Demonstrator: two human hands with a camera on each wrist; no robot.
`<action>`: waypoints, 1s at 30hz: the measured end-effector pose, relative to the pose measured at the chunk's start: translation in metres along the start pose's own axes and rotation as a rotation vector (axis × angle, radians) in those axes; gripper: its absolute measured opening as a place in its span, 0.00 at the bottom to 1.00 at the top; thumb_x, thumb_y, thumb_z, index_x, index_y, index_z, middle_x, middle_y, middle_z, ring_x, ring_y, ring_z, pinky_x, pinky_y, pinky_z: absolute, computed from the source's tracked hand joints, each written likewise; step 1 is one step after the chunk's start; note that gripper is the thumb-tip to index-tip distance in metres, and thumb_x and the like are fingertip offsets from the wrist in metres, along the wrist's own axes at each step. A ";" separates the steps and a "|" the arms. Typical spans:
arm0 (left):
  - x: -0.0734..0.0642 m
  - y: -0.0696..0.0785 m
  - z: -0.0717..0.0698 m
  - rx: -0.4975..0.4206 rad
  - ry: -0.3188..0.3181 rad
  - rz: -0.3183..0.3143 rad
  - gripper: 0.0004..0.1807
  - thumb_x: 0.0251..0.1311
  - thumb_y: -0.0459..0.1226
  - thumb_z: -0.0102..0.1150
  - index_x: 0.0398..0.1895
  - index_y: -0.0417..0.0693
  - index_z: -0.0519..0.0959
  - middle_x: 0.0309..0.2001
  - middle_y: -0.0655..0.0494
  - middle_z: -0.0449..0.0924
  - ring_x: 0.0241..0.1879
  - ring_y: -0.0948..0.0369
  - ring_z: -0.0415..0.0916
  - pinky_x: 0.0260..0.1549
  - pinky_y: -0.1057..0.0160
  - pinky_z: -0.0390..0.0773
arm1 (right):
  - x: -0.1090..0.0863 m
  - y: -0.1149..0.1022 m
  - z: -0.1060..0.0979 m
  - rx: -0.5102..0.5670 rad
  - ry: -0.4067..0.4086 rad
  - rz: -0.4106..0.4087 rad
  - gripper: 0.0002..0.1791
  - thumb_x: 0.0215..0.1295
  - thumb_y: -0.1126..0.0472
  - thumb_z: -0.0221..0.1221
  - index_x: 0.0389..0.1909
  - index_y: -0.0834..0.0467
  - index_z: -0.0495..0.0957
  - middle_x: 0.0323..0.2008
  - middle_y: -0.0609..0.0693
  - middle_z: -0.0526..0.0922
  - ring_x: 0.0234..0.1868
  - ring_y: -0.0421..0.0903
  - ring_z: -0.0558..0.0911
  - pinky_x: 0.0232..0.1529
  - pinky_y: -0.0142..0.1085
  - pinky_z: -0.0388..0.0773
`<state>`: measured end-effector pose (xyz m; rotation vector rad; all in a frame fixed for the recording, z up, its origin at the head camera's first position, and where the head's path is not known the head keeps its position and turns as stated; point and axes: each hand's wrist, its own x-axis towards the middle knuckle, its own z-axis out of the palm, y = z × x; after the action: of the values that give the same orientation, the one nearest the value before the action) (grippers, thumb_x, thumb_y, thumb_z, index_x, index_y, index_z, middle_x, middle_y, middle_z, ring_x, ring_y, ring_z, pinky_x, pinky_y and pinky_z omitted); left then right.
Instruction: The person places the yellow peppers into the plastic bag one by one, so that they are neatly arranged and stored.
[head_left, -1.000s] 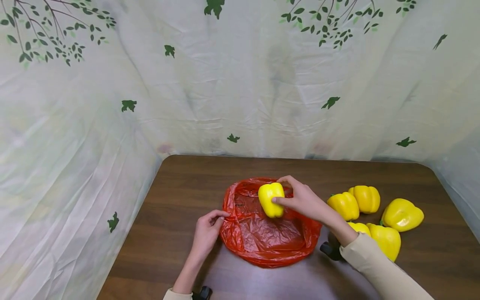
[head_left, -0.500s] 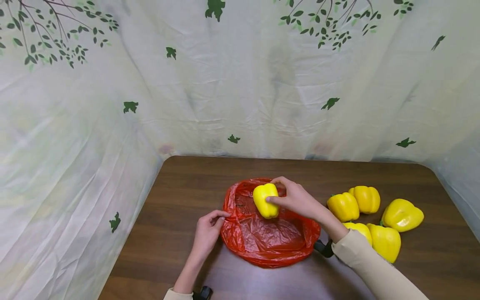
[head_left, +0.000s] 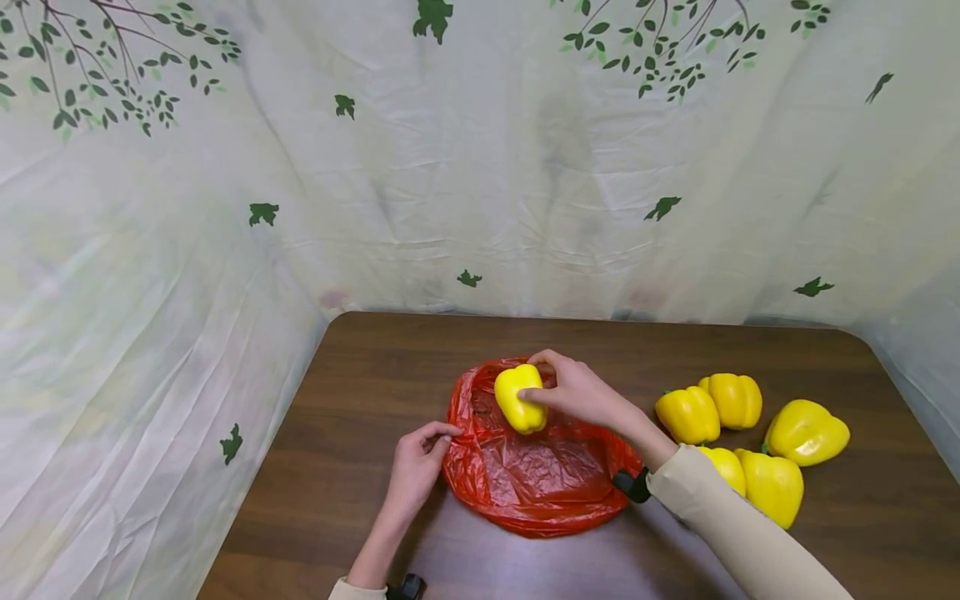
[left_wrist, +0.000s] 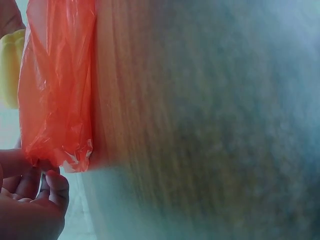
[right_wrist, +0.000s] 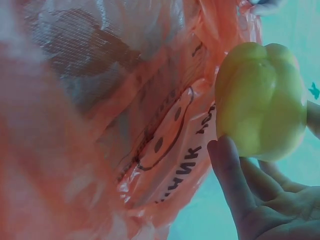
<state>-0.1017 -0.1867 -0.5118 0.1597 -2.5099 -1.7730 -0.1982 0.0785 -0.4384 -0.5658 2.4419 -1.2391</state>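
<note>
A red plastic bag (head_left: 540, 500) stands on the table with its mouth spread wide; dark print shows on its inner wall in the right wrist view. My left hand (head_left: 417, 463) pinches the bag's left rim between thumb and fingers, which the left wrist view also shows. Over the bag's mouth, my right hand (head_left: 577, 392) holds a yellow bell pepper (head_left: 519, 400) between thumb and fingers. That pepper (right_wrist: 262, 100) appears beside the bag's opening in the right wrist view, apart from the bag's floor.
Several more yellow bell peppers (head_left: 806, 433) lie on the brown wooden table (head_left: 360, 358) to the right of the bag, partly behind the right sleeve. A pale cloth with printed leaves (head_left: 510, 167) hangs behind the table and along its sides.
My right hand has carried the yellow bell pepper leftward over the bag's mouth. The left hand keeps its pinch on the rim, and the bag has stayed in place.
</note>
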 end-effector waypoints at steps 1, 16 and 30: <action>0.000 0.000 0.000 0.007 0.000 0.004 0.11 0.65 0.25 0.55 0.38 0.45 0.86 0.39 0.50 0.84 0.34 0.56 0.78 0.30 0.65 0.78 | 0.001 -0.001 0.001 -0.001 0.001 -0.003 0.34 0.60 0.43 0.66 0.61 0.57 0.70 0.53 0.52 0.80 0.45 0.46 0.80 0.44 0.41 0.80; -0.001 0.001 -0.002 -0.003 -0.003 0.001 0.11 0.66 0.26 0.54 0.39 0.44 0.86 0.39 0.50 0.83 0.31 0.57 0.75 0.28 0.66 0.77 | 0.015 -0.003 0.016 0.015 0.030 0.007 0.32 0.59 0.45 0.68 0.60 0.56 0.71 0.52 0.52 0.80 0.45 0.46 0.80 0.45 0.41 0.80; -0.001 0.001 -0.001 0.022 -0.004 0.017 0.12 0.65 0.24 0.54 0.37 0.45 0.86 0.38 0.50 0.83 0.30 0.58 0.75 0.28 0.67 0.76 | 0.025 0.001 0.032 0.037 0.057 0.039 0.30 0.57 0.47 0.69 0.56 0.54 0.72 0.47 0.51 0.79 0.40 0.47 0.80 0.39 0.38 0.81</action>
<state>-0.1003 -0.1874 -0.5099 0.1351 -2.5260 -1.7420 -0.2046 0.0450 -0.4604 -0.4770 2.4593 -1.2987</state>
